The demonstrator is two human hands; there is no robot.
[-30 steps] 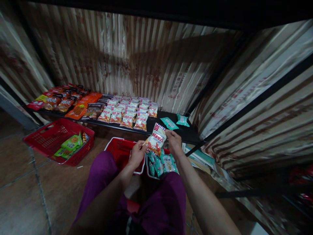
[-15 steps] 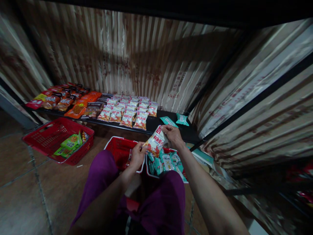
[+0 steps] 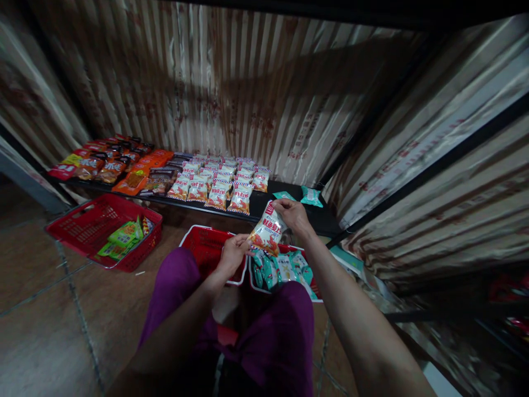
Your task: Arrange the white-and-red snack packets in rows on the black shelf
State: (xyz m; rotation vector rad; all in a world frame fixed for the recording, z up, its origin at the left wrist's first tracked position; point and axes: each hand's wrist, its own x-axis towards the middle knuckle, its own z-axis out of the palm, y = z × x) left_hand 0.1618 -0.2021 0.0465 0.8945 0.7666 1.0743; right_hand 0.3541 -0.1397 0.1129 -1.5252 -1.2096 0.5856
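Observation:
A white and orange snack bag (image 3: 268,229) with red lettering is held upright, slightly tilted, between my two hands. My right hand (image 3: 292,215) pinches its top corner. At the bag's lower left, my left hand (image 3: 233,256) grips the edge with its fingers. Below the bag stands a red basket with several teal snack packets (image 3: 285,268) in it. Left of that, partly behind my left hand, is another red basket (image 3: 206,248). Several matching white and orange bags (image 3: 219,193) lie in rows on the black shelf (image 3: 198,207) ahead.
Two teal packets (image 3: 311,196) lie at the shelf's right end. Orange bags (image 3: 142,171) and red-brown bags (image 3: 111,170) fill its left part. A red basket (image 3: 103,215) with green packets (image 3: 124,238) stands on the floor at left. A slanted black bar (image 3: 433,171) runs along the right.
The snack bag stands a little more upright now, and both hands have risen slightly with it. The whole view has shifted slightly. Both hands keep their hold.

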